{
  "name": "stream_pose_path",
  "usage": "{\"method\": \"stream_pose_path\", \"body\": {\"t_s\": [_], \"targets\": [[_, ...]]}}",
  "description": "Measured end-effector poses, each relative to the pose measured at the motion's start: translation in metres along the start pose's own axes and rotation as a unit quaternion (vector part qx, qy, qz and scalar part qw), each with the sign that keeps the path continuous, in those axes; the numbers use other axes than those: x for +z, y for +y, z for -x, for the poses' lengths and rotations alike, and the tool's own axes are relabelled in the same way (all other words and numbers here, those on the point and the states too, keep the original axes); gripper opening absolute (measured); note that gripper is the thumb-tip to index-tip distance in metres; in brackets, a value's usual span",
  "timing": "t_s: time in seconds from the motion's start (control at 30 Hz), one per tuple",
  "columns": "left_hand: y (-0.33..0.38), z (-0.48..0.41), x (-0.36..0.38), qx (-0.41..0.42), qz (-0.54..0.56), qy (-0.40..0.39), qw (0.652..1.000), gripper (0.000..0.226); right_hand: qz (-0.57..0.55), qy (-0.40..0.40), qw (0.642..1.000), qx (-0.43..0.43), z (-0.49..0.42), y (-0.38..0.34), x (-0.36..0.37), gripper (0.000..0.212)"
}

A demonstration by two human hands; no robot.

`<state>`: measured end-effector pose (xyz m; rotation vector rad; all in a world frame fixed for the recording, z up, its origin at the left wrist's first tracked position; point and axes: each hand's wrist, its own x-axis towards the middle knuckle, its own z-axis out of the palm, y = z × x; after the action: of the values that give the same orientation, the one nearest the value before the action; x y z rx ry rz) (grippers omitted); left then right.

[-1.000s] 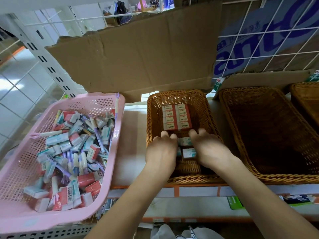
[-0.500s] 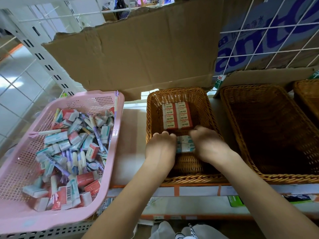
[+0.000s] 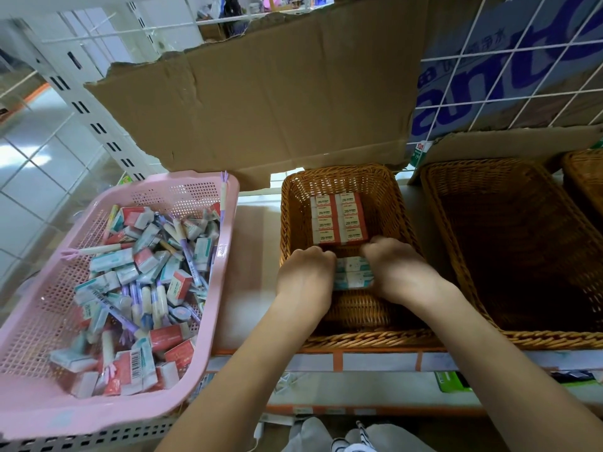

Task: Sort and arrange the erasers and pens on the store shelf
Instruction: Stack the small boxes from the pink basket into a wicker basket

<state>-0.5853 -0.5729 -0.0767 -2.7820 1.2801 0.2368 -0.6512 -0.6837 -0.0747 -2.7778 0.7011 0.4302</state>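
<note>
A small stack of pale teal erasers (image 3: 354,274) is held between two bare hands inside the small wicker basket (image 3: 292,207) on the store shelf (image 3: 257,256). The left hand (image 3: 305,275) is curled against the stack's left side and the right hand (image 3: 399,272) against its right. The fingers of both are bent inward, and the fingertips are hidden behind the knuckles.

Just beyond the hands, two neat columns of red-labelled erasers (image 3: 339,220) marked 2B are laid flat on the basket floor, close enough to the knuckles that little room is left at that end. The wicker walls close in on either side, and the front rim is crossed by both forearms.

To the left, a pink plastic basket (image 3: 39,321) is seen tilted at the shelf's end, heaped with a loose jumble of erasers (image 3: 143,259) and lilac pens (image 3: 192,256) – one pen (image 3: 224,194) is propped upright in its far right corner. To the right, just beside the small basket, a large wicker basket (image 3: 522,256) is set, with part of a third wicker basket (image 3: 584,171) at the frame's edge.

Behind the baskets, a torn cardboard sheet (image 3: 277,102) is stood against the back of the shelf, next to a white wire grid (image 3: 509,60) with blue-printed cardboard behind it. A white slotted upright (image 3: 81,99) and pale floor tiles (image 3: 29,177) are visible at left.
</note>
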Motion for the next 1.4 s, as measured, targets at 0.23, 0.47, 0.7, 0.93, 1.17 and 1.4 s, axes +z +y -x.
{"method": "stream_pose_path", "body": {"t_s": [0.23, 0.47, 0.7, 0.93, 1.17, 1.4], "targets": [[0.0, 0.0, 0.002, -0.003, 0.007, 0.008, 1.0, 0.031, 0.004, 0.0, 1.0, 0.002, 0.0, 0.0, 0.001, 0.044], [0.001, 0.002, -0.001, -0.001, 0.001, -0.011, 1.0, 0.036, 0.028, -0.003, 1.0, 0.001, 0.004, -0.003, 0.0, 0.045], [-0.017, 0.027, -0.019, 0.024, 0.083, 0.104, 0.991, 0.038, -0.033, 0.07, 0.994, -0.076, 0.014, -0.025, -0.014, 0.049], [-0.101, 0.082, -0.033, -0.08, 0.106, 0.237, 0.962, 0.025, -0.081, 0.179, 0.936, -0.29, 0.015, -0.114, -0.03, 0.025], [-0.201, 0.124, -0.017, -0.313, 0.066, 0.165, 0.933, 0.032, -0.013, 0.108, 0.929, -0.355, -0.03, -0.205, -0.005, 0.011], [-0.255, 0.107, 0.003, -0.333, 0.043, 0.07, 0.939, 0.038, -0.04, 0.058, 0.936, -0.346, -0.068, -0.258, 0.011, 0.031]]}}
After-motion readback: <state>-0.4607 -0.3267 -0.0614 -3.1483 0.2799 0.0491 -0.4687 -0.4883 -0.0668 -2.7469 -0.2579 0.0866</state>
